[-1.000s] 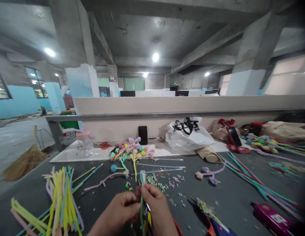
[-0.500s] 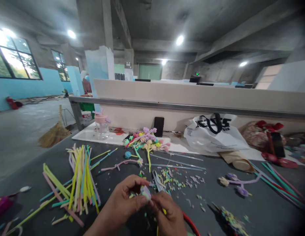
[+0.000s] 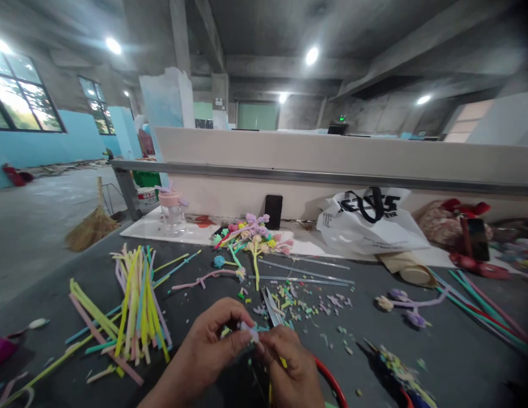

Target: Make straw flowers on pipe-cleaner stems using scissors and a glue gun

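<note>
My left hand (image 3: 212, 345) pinches a small lavender pipe cleaner flower (image 3: 249, 331) between thumb and forefinger; pale green and yellow bits show by its fingers. Closed against the flower's right side, my right hand (image 3: 291, 362) grips its edge with the fingertips. Something yellow shows between and below the right fingers, mostly hidden. Under that hand lie scissors (image 3: 271, 306), their blades pointing away and a red handle curving out to the right. Many clipped fuzzy bits (image 3: 298, 303) are scattered beyond the hands.
Loose pipe cleaners (image 3: 140, 306) are heaped at left. Finished flowers (image 3: 250, 232) are piled at the back, near a phone (image 3: 273, 212) and a lidded cup (image 3: 172, 212). At right are a white bag (image 3: 366, 226), a lavender flower stem (image 3: 425, 303) and bit-covered scissors (image 3: 402, 368).
The view has shifted slightly, so the table things sit a little higher in the picture. Both hands stay together at the flower, which has turned a little between the fingers.
</note>
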{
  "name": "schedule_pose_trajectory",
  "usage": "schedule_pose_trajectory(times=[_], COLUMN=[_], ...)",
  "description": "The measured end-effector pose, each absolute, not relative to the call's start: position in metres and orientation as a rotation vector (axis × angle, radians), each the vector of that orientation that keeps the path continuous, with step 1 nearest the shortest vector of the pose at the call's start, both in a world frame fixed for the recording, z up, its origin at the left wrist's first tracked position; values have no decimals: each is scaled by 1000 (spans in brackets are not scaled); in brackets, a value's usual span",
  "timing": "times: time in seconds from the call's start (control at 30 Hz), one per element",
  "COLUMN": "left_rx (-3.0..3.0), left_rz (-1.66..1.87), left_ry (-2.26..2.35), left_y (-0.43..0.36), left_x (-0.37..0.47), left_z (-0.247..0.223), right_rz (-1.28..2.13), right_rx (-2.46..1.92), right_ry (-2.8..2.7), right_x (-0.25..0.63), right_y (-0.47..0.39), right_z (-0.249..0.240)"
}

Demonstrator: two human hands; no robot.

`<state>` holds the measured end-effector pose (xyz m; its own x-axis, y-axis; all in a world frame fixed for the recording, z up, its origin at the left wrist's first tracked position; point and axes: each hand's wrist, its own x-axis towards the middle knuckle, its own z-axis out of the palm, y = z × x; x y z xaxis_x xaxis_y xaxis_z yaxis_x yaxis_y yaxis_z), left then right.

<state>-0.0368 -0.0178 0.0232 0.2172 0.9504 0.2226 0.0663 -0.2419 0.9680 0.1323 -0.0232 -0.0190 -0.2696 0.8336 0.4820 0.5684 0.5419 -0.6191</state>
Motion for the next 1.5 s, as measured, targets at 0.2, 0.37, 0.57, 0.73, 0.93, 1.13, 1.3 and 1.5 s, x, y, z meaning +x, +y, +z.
schedule_pose_trajectory(times=[0.2, 0.37, 0.57, 0.73, 0.93, 1.13, 1.3, 1.5], left_rx=[1530, 1565, 1569, 1551, 1487, 1570, 1575, 1459], left_rz=[1168, 1140, 1127, 1131, 1222, 1197, 1204, 1234], left_ry=[944, 982, 1058, 1071, 978, 1062, 1112, 1101], left_y=[-15, -14, -16, -15, -12, -13, -14, -13], left_x=[-39, -39, -37, -37, -38, -40, -39, -34], left_z=[13, 11, 16, 14, 9, 9, 11, 14], right_rz=[99, 3, 31, 55, 33, 34, 73, 168], right_rx=[-968, -958, -975, -1002, -998, -1015, -1039, -1025], right_ry=[-1992, -1979, -1921, -1942, -1915, -1931, -1917, -1870], right_x=[132, 131, 130, 130, 132, 132, 130, 129], right_y=[-23, -27, -30, -31, -31, -31, -32, -33], right_z=[-12, -7, -7, -10, -9, -9, -8, -9])
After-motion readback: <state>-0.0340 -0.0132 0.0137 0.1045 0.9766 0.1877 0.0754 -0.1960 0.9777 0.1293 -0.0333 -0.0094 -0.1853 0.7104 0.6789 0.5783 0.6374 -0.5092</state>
